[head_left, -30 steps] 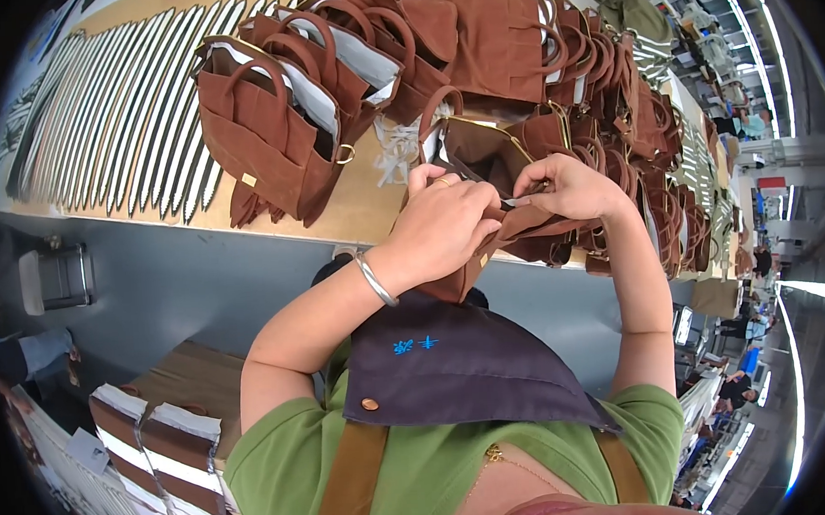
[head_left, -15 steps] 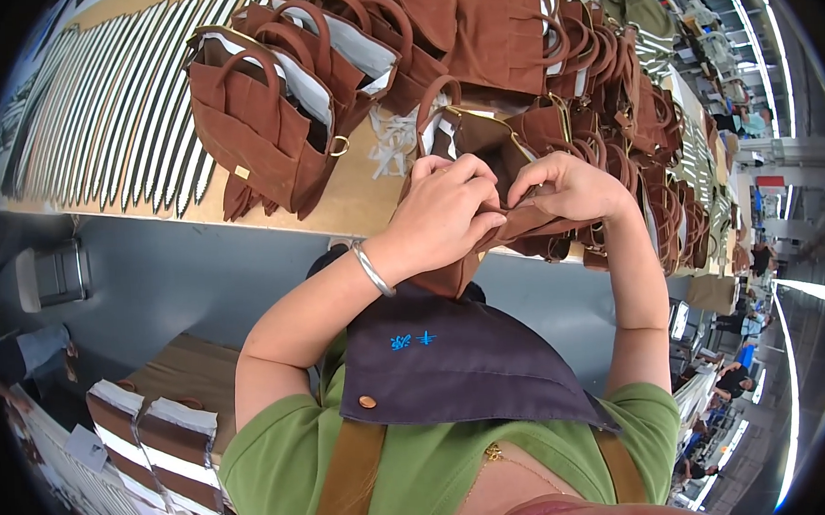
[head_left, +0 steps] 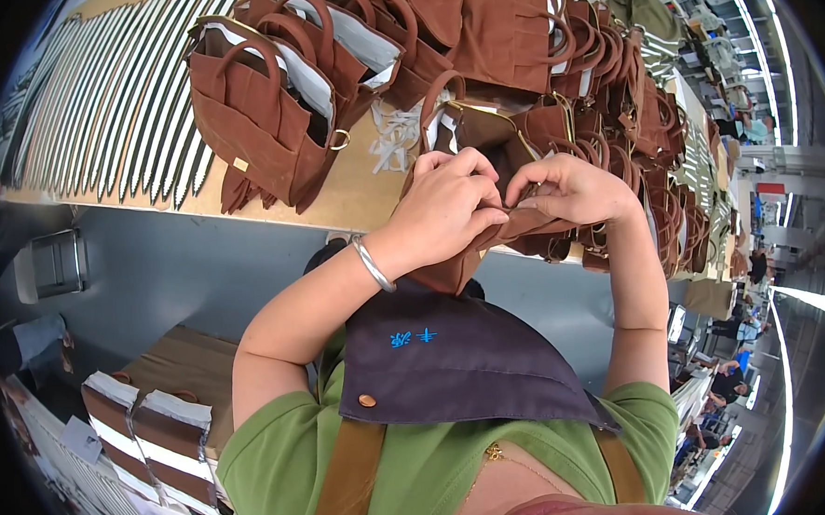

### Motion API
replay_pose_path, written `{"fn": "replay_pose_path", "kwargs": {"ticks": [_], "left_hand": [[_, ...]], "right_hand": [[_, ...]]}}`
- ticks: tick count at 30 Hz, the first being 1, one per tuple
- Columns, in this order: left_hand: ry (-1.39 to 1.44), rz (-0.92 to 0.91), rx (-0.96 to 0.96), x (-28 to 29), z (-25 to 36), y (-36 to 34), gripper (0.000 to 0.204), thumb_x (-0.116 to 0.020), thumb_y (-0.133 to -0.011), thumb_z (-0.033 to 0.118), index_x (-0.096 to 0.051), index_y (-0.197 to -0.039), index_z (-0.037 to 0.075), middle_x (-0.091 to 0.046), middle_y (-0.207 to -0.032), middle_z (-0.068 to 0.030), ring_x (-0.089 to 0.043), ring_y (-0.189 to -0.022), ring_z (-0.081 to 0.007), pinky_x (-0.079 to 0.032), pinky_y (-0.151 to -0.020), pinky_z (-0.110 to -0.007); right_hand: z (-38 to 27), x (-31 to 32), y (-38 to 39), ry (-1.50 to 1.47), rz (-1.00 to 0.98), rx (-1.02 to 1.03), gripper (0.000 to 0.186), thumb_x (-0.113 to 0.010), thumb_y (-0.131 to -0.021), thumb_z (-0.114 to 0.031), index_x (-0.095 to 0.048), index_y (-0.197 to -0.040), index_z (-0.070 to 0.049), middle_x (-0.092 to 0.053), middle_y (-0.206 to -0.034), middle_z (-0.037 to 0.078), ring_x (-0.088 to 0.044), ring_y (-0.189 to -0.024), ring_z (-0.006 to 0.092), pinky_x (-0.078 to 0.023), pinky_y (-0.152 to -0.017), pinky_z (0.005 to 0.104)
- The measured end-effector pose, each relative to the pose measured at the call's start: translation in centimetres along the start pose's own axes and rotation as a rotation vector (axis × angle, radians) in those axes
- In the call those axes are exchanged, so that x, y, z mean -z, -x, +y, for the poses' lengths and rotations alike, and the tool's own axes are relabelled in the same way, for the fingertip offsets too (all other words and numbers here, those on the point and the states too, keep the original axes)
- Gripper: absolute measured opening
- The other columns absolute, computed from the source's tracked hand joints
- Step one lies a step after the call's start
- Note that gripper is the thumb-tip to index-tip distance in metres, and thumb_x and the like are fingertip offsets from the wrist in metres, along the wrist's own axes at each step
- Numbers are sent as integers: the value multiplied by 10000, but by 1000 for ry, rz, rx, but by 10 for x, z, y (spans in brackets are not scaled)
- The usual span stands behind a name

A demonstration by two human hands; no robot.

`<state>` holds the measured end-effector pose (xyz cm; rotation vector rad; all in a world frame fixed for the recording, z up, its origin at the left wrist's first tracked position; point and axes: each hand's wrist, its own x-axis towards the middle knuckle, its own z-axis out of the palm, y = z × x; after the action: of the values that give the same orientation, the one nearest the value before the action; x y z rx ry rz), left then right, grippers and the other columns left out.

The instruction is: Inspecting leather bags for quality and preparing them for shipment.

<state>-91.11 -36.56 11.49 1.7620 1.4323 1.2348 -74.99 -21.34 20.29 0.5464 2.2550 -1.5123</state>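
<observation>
A reddish-brown handbag (head_left: 452,272) with a brown lining and a gold-coloured zip edge hangs at the table's front edge, its top open. My left hand (head_left: 452,204), with a silver bangle at the wrist, pinches the bag's near rim. On the same rim, just to the right, my right hand (head_left: 568,191) has its thumb and fingertips pressed together on the material. The two hands nearly meet. Whatever small part lies between the fingertips is hidden. One rolled handle (head_left: 441,86) of this bag rises behind my left hand.
More brown handbags (head_left: 260,116) crowd the tan table (head_left: 372,190), left and right of my hands. White scraps (head_left: 395,137) lie between them. Rows of dark-and-white strips (head_left: 115,105) cover the table's left end. A stool (head_left: 51,265) stands at left; stacked brown pieces (head_left: 181,381) sit lower left.
Both hands stay at the bag's rim with almost the same grip. Only slight finger movement shows, and the view has shifted a little.
</observation>
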Motion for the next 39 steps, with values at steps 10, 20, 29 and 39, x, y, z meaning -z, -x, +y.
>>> {"fn": "replay_pose_path", "kwargs": {"ticks": [10, 20, 29, 39], "left_hand": [[6, -9, 10, 2, 0, -3, 139, -709, -805, 224, -704, -827, 88, -574, -1036, -39, -519, -1035, -219, -306, -958, -384], [16, -12, 0, 1, 0, -2, 147, -700, -810, 228, -700, -826, 82, -573, -1038, -45, -514, -1053, -224, -302, -967, -392], [28, -22, 9, 2, 1, -1, 153, -697, -809, 224, -700, -816, 71, -581, -1047, -57, -517, -1066, -226, -300, -980, -396], [33, 12, 23, 2, 1, 1, 148, -689, -813, 219, -700, -815, 72, -585, -1039, -51, -530, -1052, -207, -300, -986, -395]], "right_hand": [[-3, -3, 2, -29, 73, -38, 128, -601, -885, -24, -662, -992, 9, -675, -805, 55, -575, -755, 74, -486, -714, 256], [-5, -4, 5, 19, 61, -67, 174, -580, -887, -15, -665, -1035, 18, -700, -862, 84, -603, -790, 91, -499, -746, 269], [-5, -5, 4, -5, 54, 5, 157, -582, -892, -16, -664, -1019, 25, -691, -851, 86, -601, -788, 95, -501, -742, 268], [-9, -7, 4, -68, 35, -37, 165, -579, -897, -17, -651, -1036, 36, -685, -847, 72, -592, -784, 87, -500, -731, 265]]}}
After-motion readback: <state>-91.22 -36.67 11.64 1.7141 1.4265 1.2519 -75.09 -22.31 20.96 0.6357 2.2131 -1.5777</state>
